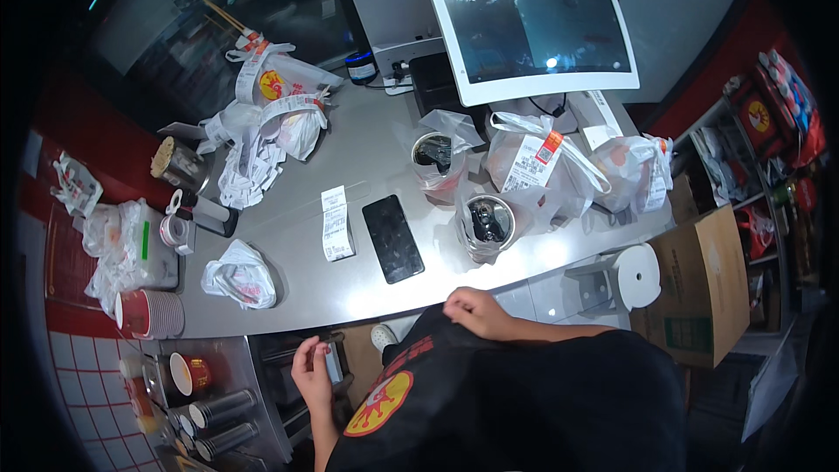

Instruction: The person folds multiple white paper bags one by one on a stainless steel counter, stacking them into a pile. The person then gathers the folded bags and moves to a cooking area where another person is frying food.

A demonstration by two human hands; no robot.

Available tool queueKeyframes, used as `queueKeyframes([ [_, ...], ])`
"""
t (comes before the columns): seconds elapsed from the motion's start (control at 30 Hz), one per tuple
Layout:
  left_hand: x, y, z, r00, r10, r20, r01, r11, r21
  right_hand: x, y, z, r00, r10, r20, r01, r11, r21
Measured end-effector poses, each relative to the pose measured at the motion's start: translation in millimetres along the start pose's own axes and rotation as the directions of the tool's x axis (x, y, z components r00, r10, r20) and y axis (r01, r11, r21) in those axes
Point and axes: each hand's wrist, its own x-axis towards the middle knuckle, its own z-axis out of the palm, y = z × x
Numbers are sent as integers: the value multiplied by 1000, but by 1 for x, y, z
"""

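Observation:
My left hand [311,365] hangs below the counter's front edge, fingers slightly bent and apart, holding nothing. Loosely curled, my right hand [480,313] is in front of the dark apron near the edge, with nothing visible in it. On the metal counter [295,301], a black smartphone [393,238] lies beside a printed paper slip [337,223]. Two bagged cups of dark drink, one nearer [491,219] and one farther [432,152], stand right of the phone. Tied plastic bags with slips [531,157] sit behind them. A crumpled white plastic bag [241,275] rests at left.
A white-framed monitor [537,29] stands at the back. Packed bags [282,88], a pile of paper slips [249,167], a canister of sticks [180,164] and stacked paper cups [151,314] occupy the left side. At right are a cardboard box [695,285] and a stool [636,276].

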Motion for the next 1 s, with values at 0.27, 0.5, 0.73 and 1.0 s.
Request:
queueKeyframes([
  [0.27,-94,-29,3,970,-91,-224,88,996,-24,10,-4,-15,964,165,207,-219,937,272],
  [0.5,-126,22,24,997,79,-11,-75,979,190,-30,-19,34,846,176,504,-175,983,-48],
  [0.73,-319,-23,5,901,11,-433,138,940,311,-82,-11,114,484,242,841,-151,970,-192],
  [1.0,-661,-84,54,145,-380,-914,571,787,-236,-289,-38,262,-256,126,958,-7,991,-132],
])
